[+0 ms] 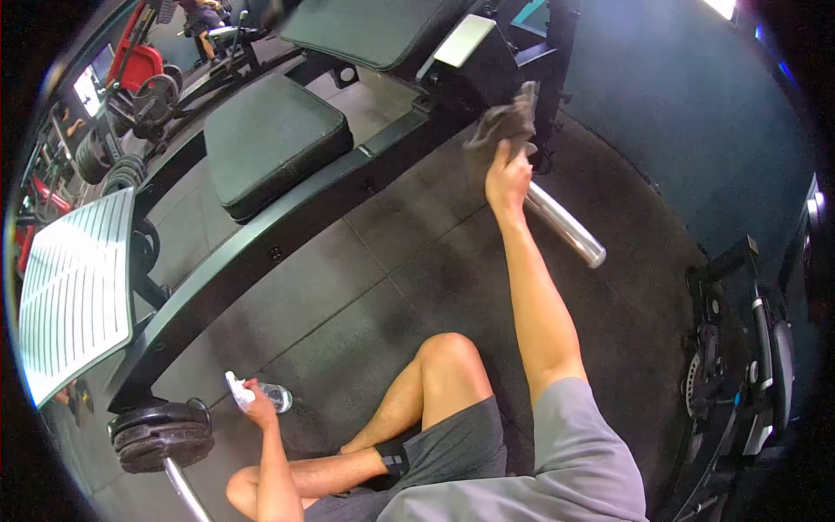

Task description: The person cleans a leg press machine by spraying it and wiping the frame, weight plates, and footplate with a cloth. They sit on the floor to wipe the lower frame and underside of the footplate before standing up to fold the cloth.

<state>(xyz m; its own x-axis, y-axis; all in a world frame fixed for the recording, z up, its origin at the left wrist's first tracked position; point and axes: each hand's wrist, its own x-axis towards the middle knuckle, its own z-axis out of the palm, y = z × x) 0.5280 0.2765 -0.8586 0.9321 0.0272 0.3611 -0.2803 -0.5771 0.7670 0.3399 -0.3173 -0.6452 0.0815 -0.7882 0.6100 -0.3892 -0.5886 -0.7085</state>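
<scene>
My left hand (259, 405) is closed around a spray bottle (277, 398) with a white spray head and a clear body, held low over the floor. My right arm reaches forward, and my right hand (508, 184) grips a dark cloth (498, 130), slightly blurred. The cloth is up against the black frame of the exercise machine, near its upright. A chrome bar (570, 228) sticks out just beside my right hand. Whether the cloth touches the bar's base is hard to tell.
A black padded seat (274, 143) sits on the machine's long curved beam (252, 261). The ribbed footplate (78, 283) stands at left, above weight plates (163, 435) on a chrome bar. Another machine (744, 348) is at right. Farther back, parts of people show among equipment.
</scene>
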